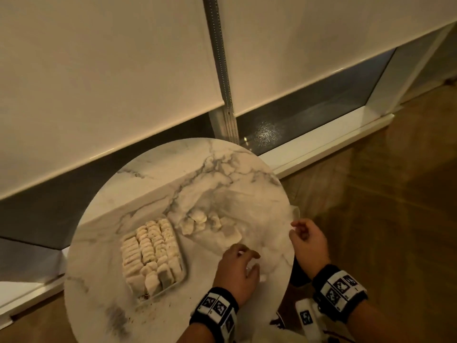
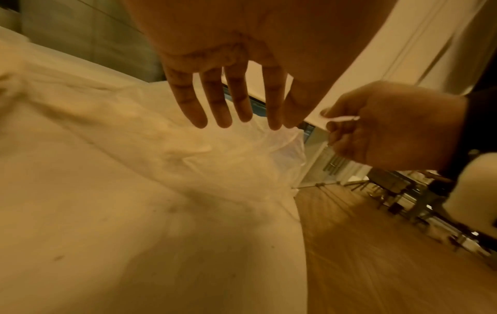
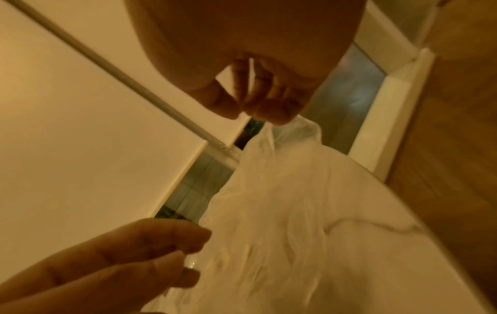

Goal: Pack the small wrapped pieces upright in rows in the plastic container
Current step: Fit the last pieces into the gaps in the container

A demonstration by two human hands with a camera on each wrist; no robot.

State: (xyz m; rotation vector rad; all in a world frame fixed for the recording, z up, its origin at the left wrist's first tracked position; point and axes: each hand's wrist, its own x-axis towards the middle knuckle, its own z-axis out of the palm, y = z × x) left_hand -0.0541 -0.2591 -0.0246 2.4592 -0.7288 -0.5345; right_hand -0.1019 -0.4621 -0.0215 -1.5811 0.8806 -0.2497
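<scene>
A clear plastic container (image 1: 173,288) stands on the round marble table (image 1: 173,174), left of centre, holding several upright rows of pale wrapped pieces (image 1: 150,253). To its right lies a thin clear plastic bag (image 1: 247,219) with several loose pieces (image 1: 197,222) inside. My right hand (image 1: 298,230) pinches the bag's edge at the table's right rim; the right wrist view shows thumb and fingers (image 3: 246,114) closed on the film (image 3: 282,191). My left hand (image 1: 252,261) hovers over the bag's near part, fingers extended and relaxed (image 2: 242,119), holding nothing. The bag (image 2: 242,153) lies crumpled beneath them.
Crumbs dot the table near the container's front corner (image 1: 148,299). A window with lowered blinds (image 1: 99,70) and a bead chain (image 1: 222,70) is just behind the table. Wooden floor (image 1: 383,194) lies to the right, below the table's edge.
</scene>
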